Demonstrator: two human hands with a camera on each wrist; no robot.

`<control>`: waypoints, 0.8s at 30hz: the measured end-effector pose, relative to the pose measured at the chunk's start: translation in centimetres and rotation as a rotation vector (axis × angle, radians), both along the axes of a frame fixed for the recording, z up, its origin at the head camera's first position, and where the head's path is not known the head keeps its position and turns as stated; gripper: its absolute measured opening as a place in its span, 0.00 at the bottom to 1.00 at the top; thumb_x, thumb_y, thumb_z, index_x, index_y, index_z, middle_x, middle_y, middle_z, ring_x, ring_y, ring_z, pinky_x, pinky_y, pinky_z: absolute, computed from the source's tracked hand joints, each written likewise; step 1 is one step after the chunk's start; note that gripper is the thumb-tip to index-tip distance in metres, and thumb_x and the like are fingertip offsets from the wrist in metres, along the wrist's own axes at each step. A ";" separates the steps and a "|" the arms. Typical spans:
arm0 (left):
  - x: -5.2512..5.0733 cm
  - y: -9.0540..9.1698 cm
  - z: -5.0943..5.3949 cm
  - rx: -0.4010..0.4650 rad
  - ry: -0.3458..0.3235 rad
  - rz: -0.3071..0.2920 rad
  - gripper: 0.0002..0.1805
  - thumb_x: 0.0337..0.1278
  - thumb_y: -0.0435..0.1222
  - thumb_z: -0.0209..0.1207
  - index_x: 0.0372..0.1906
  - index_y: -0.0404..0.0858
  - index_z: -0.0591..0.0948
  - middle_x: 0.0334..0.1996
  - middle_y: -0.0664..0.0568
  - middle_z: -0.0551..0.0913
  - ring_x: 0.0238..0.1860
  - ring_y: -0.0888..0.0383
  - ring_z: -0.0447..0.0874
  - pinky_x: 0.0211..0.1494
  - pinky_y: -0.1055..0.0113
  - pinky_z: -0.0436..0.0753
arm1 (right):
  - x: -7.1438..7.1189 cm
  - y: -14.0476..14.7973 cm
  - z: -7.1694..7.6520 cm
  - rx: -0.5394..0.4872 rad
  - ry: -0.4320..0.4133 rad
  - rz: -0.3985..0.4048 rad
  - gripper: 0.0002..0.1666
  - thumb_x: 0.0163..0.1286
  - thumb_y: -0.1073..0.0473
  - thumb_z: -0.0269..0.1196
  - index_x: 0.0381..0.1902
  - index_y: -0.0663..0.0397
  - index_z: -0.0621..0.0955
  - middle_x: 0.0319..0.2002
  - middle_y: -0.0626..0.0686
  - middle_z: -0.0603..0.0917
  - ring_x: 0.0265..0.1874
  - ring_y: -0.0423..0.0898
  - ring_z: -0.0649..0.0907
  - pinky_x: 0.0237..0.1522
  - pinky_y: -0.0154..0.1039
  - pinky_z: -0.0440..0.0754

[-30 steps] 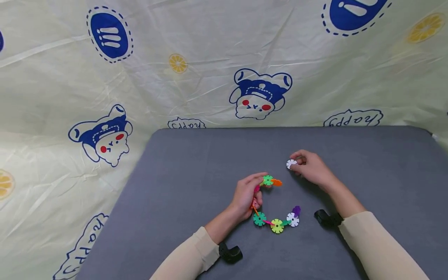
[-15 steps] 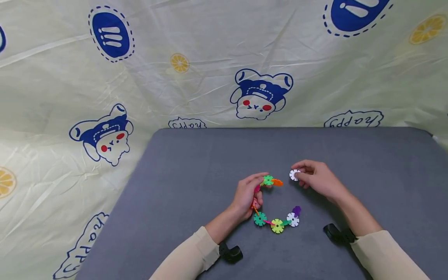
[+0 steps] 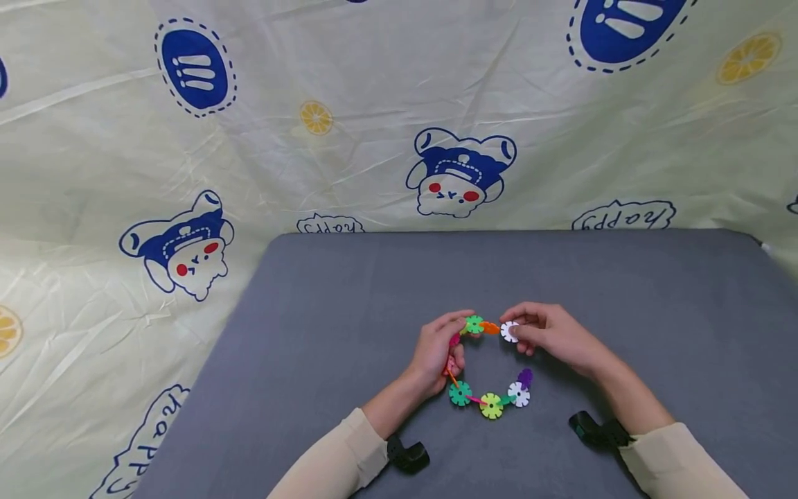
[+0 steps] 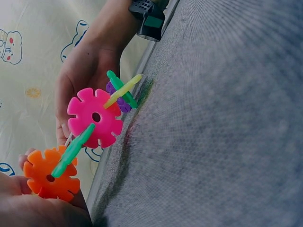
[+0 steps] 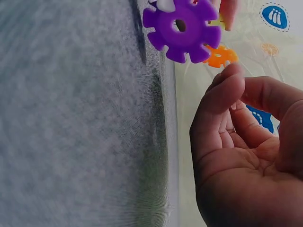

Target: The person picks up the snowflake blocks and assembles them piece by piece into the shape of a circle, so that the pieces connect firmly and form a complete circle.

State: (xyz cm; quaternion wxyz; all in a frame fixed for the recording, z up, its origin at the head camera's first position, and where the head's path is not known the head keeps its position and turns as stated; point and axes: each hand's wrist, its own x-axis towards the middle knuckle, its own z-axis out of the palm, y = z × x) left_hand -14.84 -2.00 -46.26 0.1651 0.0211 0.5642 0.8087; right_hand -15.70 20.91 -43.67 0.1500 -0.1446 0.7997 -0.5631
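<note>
My left hand [image 3: 434,351] grips one side of a curved chain of notched plastic snowflake discs. At the chain's upper end are a green disc [image 3: 474,324] and an orange disc [image 3: 490,328]. A white disc [image 3: 508,332] is pinched by my right hand [image 3: 555,335], its edge right beside the orange one; whether they interlock I cannot tell. The lower run has a teal disc [image 3: 460,394], a yellow-green disc [image 3: 491,406], another white disc [image 3: 519,394] and a purple disc [image 5: 182,28] at its free end. A pink disc [image 4: 96,117] shows in the left wrist view.
The chain and hands are over a grey cloth-covered table [image 3: 349,291]. Behind it hangs a pale printed sheet [image 3: 374,159]. Each wrist wears a black camera, one near the left sleeve [image 3: 408,455] and one near the right [image 3: 592,430].
My right hand has come down and then leftward with the white disc, from apart to beside the orange disc. The left hand and the chain have hardly moved.
</note>
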 end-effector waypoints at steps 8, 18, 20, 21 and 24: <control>0.3 -0.2 0.3 0.009 -0.006 -0.006 0.20 0.66 0.39 0.54 0.59 0.33 0.77 0.38 0.27 0.79 0.04 0.64 0.64 0.05 0.73 0.65 | 0.0 -0.6 -0.1 -0.053 -0.038 0.030 0.17 0.69 0.60 0.61 0.51 0.67 0.77 0.30 0.66 0.82 0.26 0.54 0.83 0.32 0.45 0.85; 0.4 -0.3 0.5 0.030 -0.006 -0.039 0.22 0.67 0.39 0.53 0.60 0.31 0.75 0.31 0.39 0.79 0.05 0.64 0.65 0.05 0.73 0.66 | 0.2 -1.0 -0.1 -0.080 -0.052 0.040 0.15 0.69 0.64 0.60 0.50 0.68 0.76 0.29 0.65 0.82 0.26 0.55 0.83 0.32 0.46 0.84; 0.4 -0.4 0.5 0.032 -0.004 -0.051 0.22 0.67 0.39 0.53 0.61 0.32 0.75 0.31 0.39 0.79 0.05 0.65 0.65 0.05 0.73 0.66 | 0.3 -1.0 -0.1 -0.079 -0.048 0.036 0.15 0.69 0.64 0.60 0.50 0.68 0.76 0.28 0.64 0.82 0.25 0.54 0.83 0.31 0.46 0.84; 0.4 -0.3 0.5 0.034 -0.003 -0.059 0.22 0.67 0.39 0.53 0.61 0.32 0.75 0.31 0.39 0.79 0.05 0.65 0.65 0.05 0.73 0.66 | 0.3 -1.0 -0.1 -0.078 -0.047 0.034 0.15 0.68 0.64 0.61 0.50 0.68 0.77 0.28 0.64 0.82 0.25 0.53 0.83 0.31 0.46 0.84; 0.4 -0.3 0.5 0.031 0.002 -0.074 0.22 0.67 0.38 0.54 0.61 0.32 0.75 0.30 0.38 0.78 0.05 0.65 0.64 0.05 0.73 0.65 | 0.4 -0.9 -0.1 -0.075 -0.044 0.030 0.15 0.68 0.64 0.61 0.49 0.67 0.77 0.27 0.63 0.82 0.24 0.52 0.83 0.30 0.45 0.84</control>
